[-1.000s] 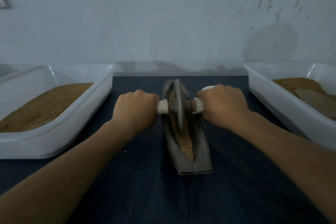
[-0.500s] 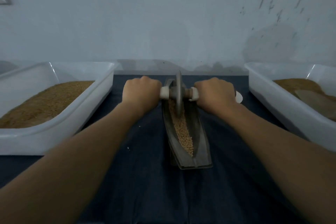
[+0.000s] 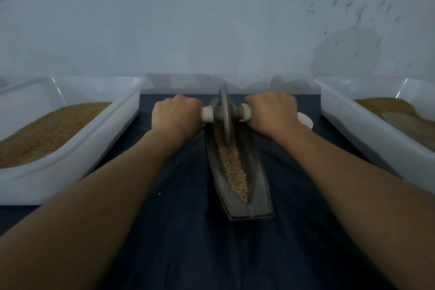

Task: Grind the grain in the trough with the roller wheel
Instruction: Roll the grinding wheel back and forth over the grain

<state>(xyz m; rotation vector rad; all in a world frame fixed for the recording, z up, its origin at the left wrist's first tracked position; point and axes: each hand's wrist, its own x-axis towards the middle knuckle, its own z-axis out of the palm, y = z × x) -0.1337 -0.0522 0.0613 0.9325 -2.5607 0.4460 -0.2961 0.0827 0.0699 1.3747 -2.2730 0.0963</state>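
- A pale, scuffed wall (image 3: 211, 19) fills the upper half of the frame.
- A dark cloth (image 3: 200, 242) covers the table across the lower half.
- A white tub (image 3: 70, 165) at middle left holds a bed of brown meal.
- A second white tub (image 3: 353, 129) at middle right holds more meal, with a flat grey piece (image 3: 409, 122) lying on it near the right edge.
- My forearms reach in from both lower corners toward the centre.
- The trough (image 3: 257, 172), a narrow grey boat shape, lies on the cloth at centre, running from just below mid-frame up toward the wall.
- My left hand (image 3: 175, 116) is a closed fist around the left handle (image 3: 207, 114), left of centre; only the handle's white inner end shows.
- My right hand (image 3: 270, 113) is clenched the same way on the right handle (image 3: 246, 112), right of centre.
- The wheel (image 3: 224, 115) stands upright on edge between my fists, seated in the trough's far end at centre frame.
- Grain (image 3: 234, 169) lies in a tan strip along the trough's groove, from under the wheel to near the lower tip.
- A small white object (image 3: 305, 120) shows just right of my right wrist; I cannot tell what it is.
- A few stray grains (image 3: 160, 193) dot the cloth left of the trough.
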